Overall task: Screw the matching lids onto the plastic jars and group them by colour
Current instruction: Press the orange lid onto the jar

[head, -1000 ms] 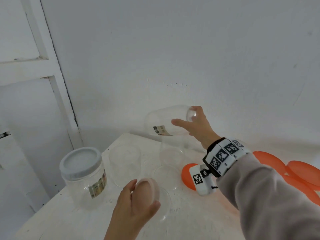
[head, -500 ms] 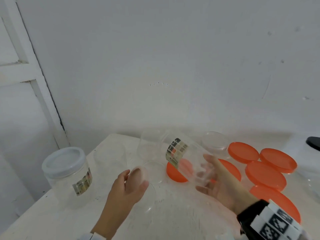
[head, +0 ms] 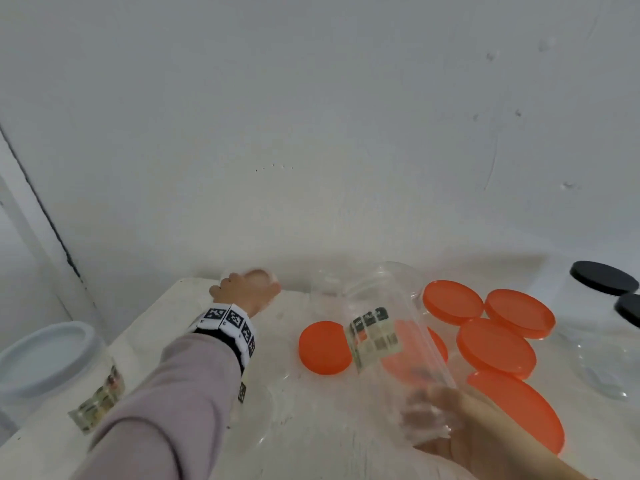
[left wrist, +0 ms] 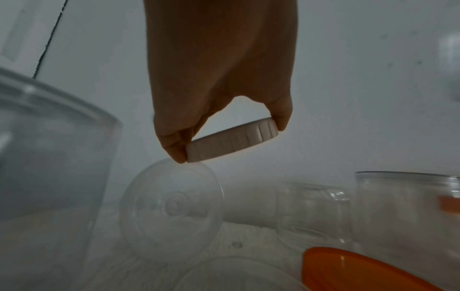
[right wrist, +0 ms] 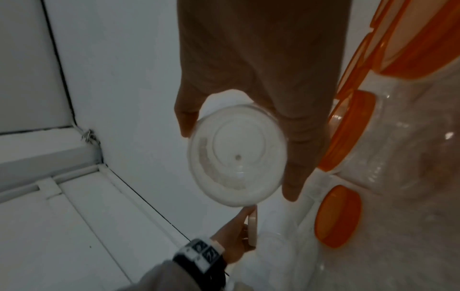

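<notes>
Fingers [left wrist: 174, 145] and thumb of the left hand [head: 247, 292] pinch a pale pink ribbed plastic lid [left wrist: 232, 140] by its rim, above the white tabletop [head: 311, 427]. Right hand [head: 460, 434] grips a tilted clear plastic jar [head: 388, 344] by its base, over round orange plastic lids [head: 495, 348].

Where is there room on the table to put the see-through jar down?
Bare tabletop shows near the front edge, between the sleeve and the right hand holding the clear jar. It is crowded to the right, where orange lids lie overlapping, and at the back, where empty jars stand.
</notes>
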{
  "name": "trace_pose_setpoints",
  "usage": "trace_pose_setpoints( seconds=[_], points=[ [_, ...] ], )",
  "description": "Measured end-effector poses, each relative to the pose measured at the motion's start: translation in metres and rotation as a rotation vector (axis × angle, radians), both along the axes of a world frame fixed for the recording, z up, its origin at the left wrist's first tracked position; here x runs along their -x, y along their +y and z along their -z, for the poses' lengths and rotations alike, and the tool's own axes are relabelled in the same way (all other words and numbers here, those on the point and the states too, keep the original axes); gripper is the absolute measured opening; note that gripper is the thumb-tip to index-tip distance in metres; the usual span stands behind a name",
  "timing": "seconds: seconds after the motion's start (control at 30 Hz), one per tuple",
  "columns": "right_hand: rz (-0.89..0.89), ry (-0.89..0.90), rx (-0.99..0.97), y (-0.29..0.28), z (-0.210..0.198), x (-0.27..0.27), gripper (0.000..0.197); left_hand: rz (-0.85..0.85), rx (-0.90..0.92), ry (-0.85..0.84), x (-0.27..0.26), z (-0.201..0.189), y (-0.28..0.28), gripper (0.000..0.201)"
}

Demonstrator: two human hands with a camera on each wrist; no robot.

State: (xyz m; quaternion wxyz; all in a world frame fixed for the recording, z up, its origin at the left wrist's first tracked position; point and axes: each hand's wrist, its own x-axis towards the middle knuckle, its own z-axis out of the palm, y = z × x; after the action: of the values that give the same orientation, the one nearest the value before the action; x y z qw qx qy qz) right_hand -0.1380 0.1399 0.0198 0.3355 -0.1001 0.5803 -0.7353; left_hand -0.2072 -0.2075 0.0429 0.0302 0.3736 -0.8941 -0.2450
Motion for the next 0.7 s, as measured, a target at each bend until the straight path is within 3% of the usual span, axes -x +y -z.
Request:
trace_pose_setpoints(
  seconds=[0.1, 0.2, 0.23, 0.33, 0.47, 0.53, 0.67, 0.7],
  points=[
    [-0.069, 0.224, -0.268, 0.003, 0.007, -0.005, 0.079, 0.006, 0.008, -0.124, 0.015, -0.006, -0.010, 0.093],
    [-0.131, 0.320, -0.497, 0.001, 0.008, -0.001, 0.088, 0.059, -0.112, -0.096, 0.017, -0.014, -0.014, 0.061],
    [-0.150, 0.325, -0.529, 0.001, 0.008, 0.000, 0.087, 0.068, -0.134, -0.094, 0.018, -0.015, -0.013, 0.063],
    [-0.258, 0.307, -0.593, -0.004, 0.007, -0.002, 0.082, 0.069, -0.045, -0.141, 0.022, -0.014, -0.003, 0.084],
    [-0.281, 0.161, -0.582, -0.008, 0.015, -0.004, 0.082, 0.132, 0.011, -0.189, 0.023, -0.012, 0.006, 0.096],
    [-0.291, 0.153, -0.607, -0.007, 0.019, -0.003, 0.080, 0.149, -0.023, -0.167, 0.022, -0.016, 0.008, 0.090],
    [-0.298, 0.144, -0.624, -0.004, 0.023, -0.003, 0.084, 0.208, -0.139, -0.111, 0.022, -0.019, 0.006, 0.053],
    [-0.301, 0.144, -0.625, -0.003, 0.023, -0.004, 0.086, 0.221, -0.170, -0.101, 0.023, -0.020, 0.005, 0.053]
  ],
)
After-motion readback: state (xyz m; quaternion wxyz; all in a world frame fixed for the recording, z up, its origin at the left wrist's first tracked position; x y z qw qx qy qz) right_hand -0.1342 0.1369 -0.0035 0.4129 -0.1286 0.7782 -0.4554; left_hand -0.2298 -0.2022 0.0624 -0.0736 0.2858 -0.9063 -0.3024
